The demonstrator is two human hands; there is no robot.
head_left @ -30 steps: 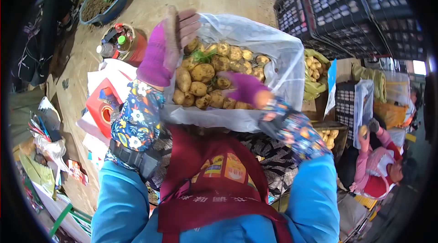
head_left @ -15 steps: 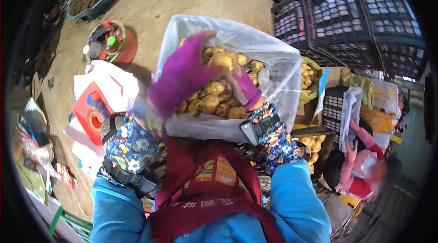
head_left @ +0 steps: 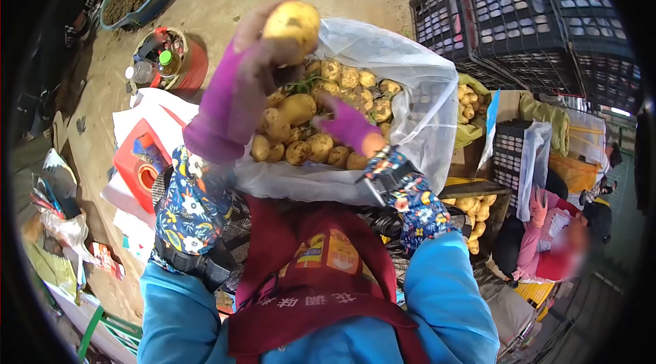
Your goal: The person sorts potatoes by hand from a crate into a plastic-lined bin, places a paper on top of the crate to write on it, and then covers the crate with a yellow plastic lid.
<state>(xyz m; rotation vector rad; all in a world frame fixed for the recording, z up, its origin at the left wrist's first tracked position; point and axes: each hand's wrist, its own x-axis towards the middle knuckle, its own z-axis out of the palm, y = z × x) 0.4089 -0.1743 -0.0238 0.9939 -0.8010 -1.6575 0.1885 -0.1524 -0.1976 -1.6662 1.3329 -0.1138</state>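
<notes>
Black plastic crates, stacked at the upper right of the frame, take up the most room on my feed. Next in size comes a translucent plastic liner in the middle, spread around a heap of potatoes, many blotched with dirt. From my end I see the gloved left hand near the liner's upper left, its fingers wrapped round one yellow potato. The gloved right hand sits low over the heap at the centre, fingers parted, with nothing in them that I can see; whether they touch what lies below, I cannot tell. I'd judge the step in hand to be handling a single potato, held clear of the rest. For the next move I'd want that hold firm on its rounded sides and the plastic edge cleared without snagging.
</notes>
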